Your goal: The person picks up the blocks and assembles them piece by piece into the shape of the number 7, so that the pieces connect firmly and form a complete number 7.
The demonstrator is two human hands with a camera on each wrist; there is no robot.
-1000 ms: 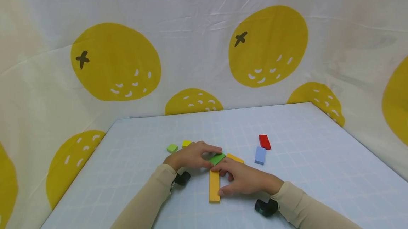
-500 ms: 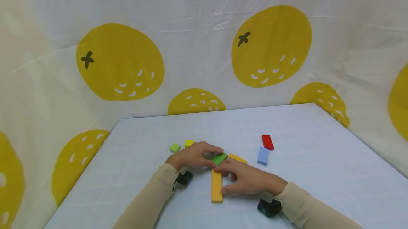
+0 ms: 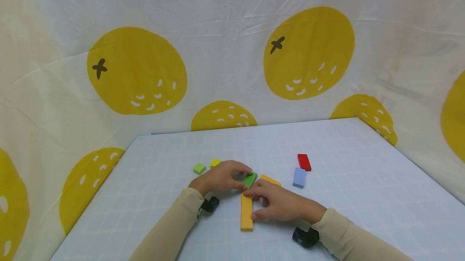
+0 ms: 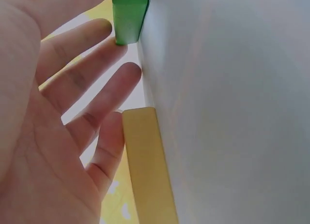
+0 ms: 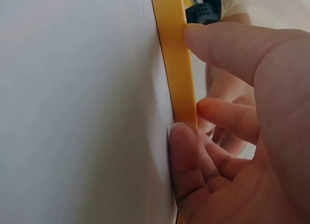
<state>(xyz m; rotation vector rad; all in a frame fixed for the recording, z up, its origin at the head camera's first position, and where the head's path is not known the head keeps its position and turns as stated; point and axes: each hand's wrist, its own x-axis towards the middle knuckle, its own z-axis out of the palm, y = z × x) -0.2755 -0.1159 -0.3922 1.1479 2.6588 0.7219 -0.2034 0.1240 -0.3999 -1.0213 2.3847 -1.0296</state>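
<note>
My left hand (image 3: 224, 176) pinches a flat green block (image 3: 250, 179) between thumb and index finger. In the left wrist view the green block (image 4: 130, 18) is by the fingertips, and a yellowish block (image 4: 147, 161) stands beside the little finger. My right hand (image 3: 277, 202) holds a long orange block (image 3: 246, 214) lying lengthwise on the table, thumb at its right side and index finger at its far end. The right wrist view shows the thumb pad on the edge of this orange block (image 5: 175, 54). A second orange block (image 3: 270, 179) lies beyond the right hand, partly hidden.
A light green block (image 3: 199, 168) and a yellow block (image 3: 215, 163) lie left of the hands, the yellow one partly hidden. To the right, a red block (image 3: 304, 162) lies just behind a blue block (image 3: 299, 177). A fruit-patterned curtain (image 3: 225, 63) backs the table (image 3: 345, 196).
The green block has turned a little in the left hand and shifted slightly left, its near end swinging toward the orange block. The right hand and the long orange block stay in place.
</note>
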